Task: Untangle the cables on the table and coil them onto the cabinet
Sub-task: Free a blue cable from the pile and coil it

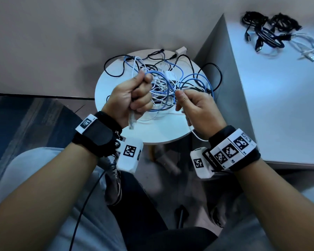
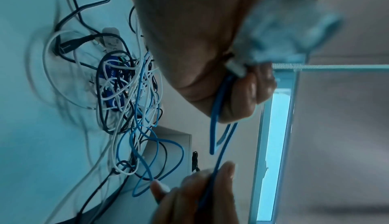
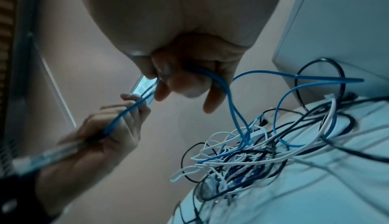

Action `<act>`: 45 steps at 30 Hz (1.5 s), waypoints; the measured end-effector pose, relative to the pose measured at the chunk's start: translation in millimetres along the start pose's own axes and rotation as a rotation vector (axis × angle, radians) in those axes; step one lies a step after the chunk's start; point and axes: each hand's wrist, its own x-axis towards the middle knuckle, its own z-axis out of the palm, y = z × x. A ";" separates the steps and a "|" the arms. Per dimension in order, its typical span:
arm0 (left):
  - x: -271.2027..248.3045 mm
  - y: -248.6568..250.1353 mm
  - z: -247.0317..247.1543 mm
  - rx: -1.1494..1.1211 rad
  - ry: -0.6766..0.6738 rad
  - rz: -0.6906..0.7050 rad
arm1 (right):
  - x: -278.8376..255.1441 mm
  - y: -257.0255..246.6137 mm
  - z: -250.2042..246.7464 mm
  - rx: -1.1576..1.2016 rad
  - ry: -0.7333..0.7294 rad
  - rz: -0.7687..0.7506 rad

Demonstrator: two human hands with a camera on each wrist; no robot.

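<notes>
A tangle of blue, white and black cables [image 1: 163,86] lies on the round white table [image 1: 163,131]. My left hand [image 1: 140,91] is a fist round one blue cable [image 3: 124,116], and the cable's clear plug [image 1: 131,122] hangs out below the fist. A short way to the right, my right hand [image 1: 179,98] pinches the same blue cable between thumb and fingers [image 3: 168,81]. From there the cable drops in loops into the tangle [image 3: 242,152]. Both hands are raised above the table. On the white cabinet [image 1: 279,98] at the right lie coiled black and white cables [image 1: 272,35].
The cabinet's grey side [image 1: 223,73] stands close against the table's right edge. A small beige block [image 1: 181,51] sits at the table's far rim. My knees and a dark cord [image 1: 87,201] are below the hands. Dark flooring [image 1: 25,120] lies to the left.
</notes>
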 end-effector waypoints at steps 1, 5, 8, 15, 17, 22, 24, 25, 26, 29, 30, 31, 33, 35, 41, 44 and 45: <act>0.4 1.4 -1.6 -0.037 0.009 0.014 | -1.5 0.0 -0.1 -0.071 -0.020 -0.014; 2.6 -2.6 -4.7 -0.074 0.149 0.056 | -6.4 -2.4 3.4 -0.119 -0.107 -0.033; 2.6 -3.9 -5.7 -0.038 0.149 0.076 | -7.6 -3.3 10.9 -0.011 -0.117 -0.065; 2.7 -9.7 -8.0 0.556 0.101 0.046 | -6.5 -11.4 15.4 0.296 0.058 0.019; 2.3 -21.4 -3.4 0.876 0.066 0.052 | -8.6 -22.1 13.3 0.478 0.035 0.023; 2.7 -51.0 2.8 1.407 -0.024 0.139 | -19.7 -34.6 14.4 0.580 -0.002 -0.099; 5.9 -51.4 -0.9 1.313 0.021 0.107 | -20.5 -30.9 10.4 0.595 0.036 -0.098; 7.5 -51.7 -3.3 1.248 0.036 0.089 | -20.5 -27.7 6.9 0.619 0.059 -0.090; 8.7 -51.7 -4.5 1.165 0.042 0.082 | -20.2 -24.0 3.7 0.650 0.087 -0.085; 9.0 -46.7 3.1 0.941 0.045 0.128 | -18.0 -14.9 0.9 0.907 0.142 -0.020; 8.7 -44.5 7.0 0.878 0.053 0.153 | -17.7 -12.9 3.0 1.005 0.135 0.021; 8.6 -42.3 9.7 0.818 0.065 0.178 | -17.7 -10.5 5.5 1.070 0.119 0.054; 8.5 -39.3 12.7 0.717 0.106 0.205 | -17.9 -3.7 11.7 1.120 0.108 0.123; 7.6 -38.2 13.7 0.610 0.117 0.191 | -18.2 2.0 14.6 1.116 0.093 0.197; 2.6 -31.8 21.8 0.309 -0.051 0.155 | -14.0 14.4 22.4 0.578 0.003 0.195; 3.2 -26.0 19.2 0.295 0.012 0.162 | -12.6 22.5 29.9 0.187 0.041 -0.009; 3.6 -23.1 16.8 0.315 0.046 0.172 | -11.9 22.8 30.0 0.175 0.070 -0.012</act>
